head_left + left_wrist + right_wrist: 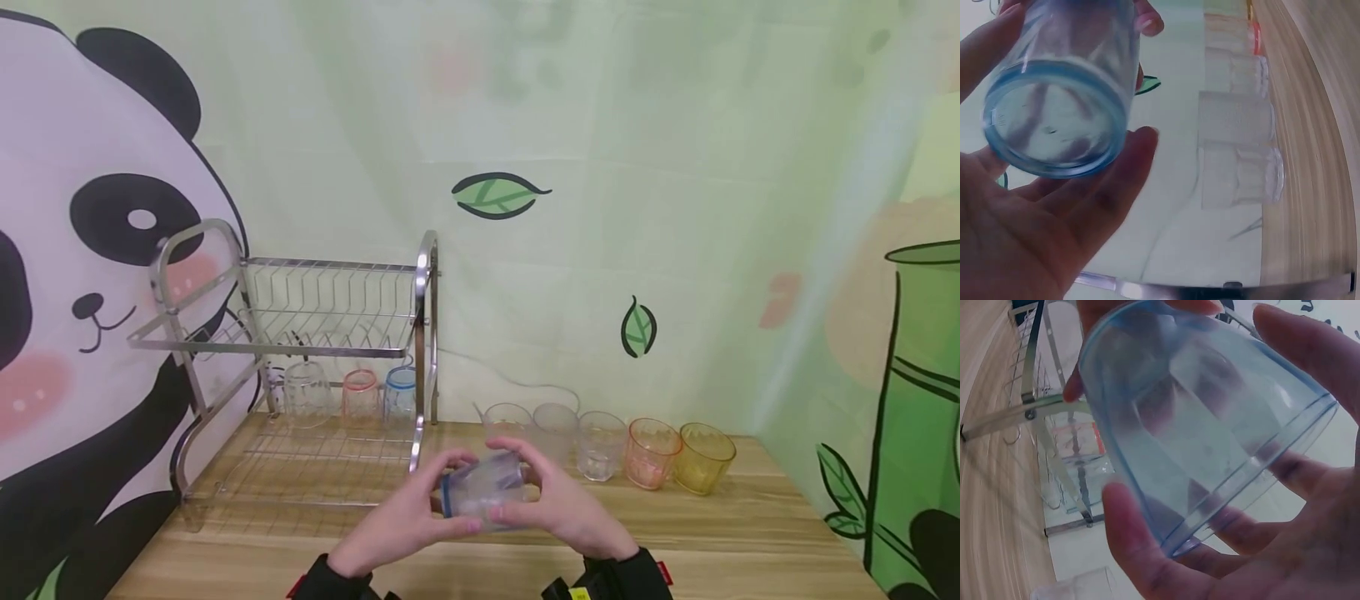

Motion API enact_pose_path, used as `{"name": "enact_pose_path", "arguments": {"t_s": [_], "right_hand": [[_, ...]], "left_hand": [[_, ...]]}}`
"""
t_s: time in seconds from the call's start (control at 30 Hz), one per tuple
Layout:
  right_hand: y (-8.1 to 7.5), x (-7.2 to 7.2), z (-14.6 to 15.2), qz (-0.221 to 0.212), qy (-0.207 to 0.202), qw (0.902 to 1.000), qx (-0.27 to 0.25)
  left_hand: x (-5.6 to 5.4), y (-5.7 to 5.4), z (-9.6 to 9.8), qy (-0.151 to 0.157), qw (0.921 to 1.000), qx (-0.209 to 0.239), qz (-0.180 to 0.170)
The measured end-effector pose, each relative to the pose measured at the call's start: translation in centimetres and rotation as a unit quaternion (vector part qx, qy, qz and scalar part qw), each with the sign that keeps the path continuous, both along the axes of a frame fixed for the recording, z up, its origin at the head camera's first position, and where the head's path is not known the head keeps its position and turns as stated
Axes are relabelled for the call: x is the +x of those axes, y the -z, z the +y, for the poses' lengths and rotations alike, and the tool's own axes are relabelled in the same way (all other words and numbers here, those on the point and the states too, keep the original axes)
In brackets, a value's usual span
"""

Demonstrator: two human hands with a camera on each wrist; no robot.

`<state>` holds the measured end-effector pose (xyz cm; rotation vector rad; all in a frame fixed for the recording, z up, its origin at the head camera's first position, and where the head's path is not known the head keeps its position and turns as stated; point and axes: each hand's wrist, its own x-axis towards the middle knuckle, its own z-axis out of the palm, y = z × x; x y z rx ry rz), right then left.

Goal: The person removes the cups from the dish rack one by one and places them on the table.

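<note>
A clear cup with a blue tint (pixel 483 487) is held tipped on its side between both hands, above the front of the table. My left hand (pixel 412 510) grips its blue-ringed end, thumb on the near side and fingers around the far side. At the other, wider end, my right hand (pixel 558 507) holds the cup with curled fingers and thumb. The left wrist view looks at the blue-ringed end of the cup (pixel 1054 119), while faceted, see-through walls of the cup (pixel 1204 419) fill the right wrist view. Inside the cup I see nothing.
A two-tier metal dish rack (pixel 300 351) stands at left. On its lower level are a clear cup (pixel 306 398), a red-ringed cup (pixel 362 402) and a blue-ringed cup (pixel 400 402). Behind my right hand, several clear cups (pixel 600 450), a red cup (pixel 652 457) and a yellow cup (pixel 703 460) line up.
</note>
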<state>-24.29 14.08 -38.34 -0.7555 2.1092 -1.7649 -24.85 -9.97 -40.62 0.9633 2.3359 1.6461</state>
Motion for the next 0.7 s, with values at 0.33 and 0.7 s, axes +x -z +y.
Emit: {"name": "enact_pose_path", "arguments": {"t_s": [0.33,0.7], "right_hand": [[1.4,-0.8,-0.2,0.113,-0.011,0.9836,0.14],[2.4,-1.6,-0.1,0.147,-0.016,0.9722,0.182]], "left_hand": [[-0.5,1.2,0.0,-0.002,0.9924,-0.118,0.036],[-0.8,3.0,0.9,-0.015,0.9836,-0.163,0.075]]}}
